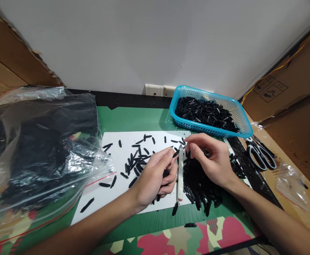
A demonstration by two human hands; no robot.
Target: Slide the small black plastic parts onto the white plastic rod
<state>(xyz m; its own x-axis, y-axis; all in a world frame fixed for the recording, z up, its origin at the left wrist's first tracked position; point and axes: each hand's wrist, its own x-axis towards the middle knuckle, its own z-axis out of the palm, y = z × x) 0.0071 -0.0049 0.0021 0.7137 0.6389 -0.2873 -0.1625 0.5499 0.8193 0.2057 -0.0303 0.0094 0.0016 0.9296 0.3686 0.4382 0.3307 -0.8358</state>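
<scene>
My left hand is closed, with a small black strip pinched between thumb and forefinger. Other dark pieces show under its curled fingers. Just right of it, my right hand hovers with fingers loosely bent and apart, and nothing visible in them. A slim whitish stick-like tool with a pointed tip lies between the hands. White paper spreads underneath, with loose black strips scattered over its left part. Below my right hand is a dense heap of black strips, partly covered by the hand.
A blue plastic basket filled with black strips stands at the back right. On the left lies a large clear zip bag with dark contents. Scissors and a small clear bag rest on cardboard at right. A wall closes the back.
</scene>
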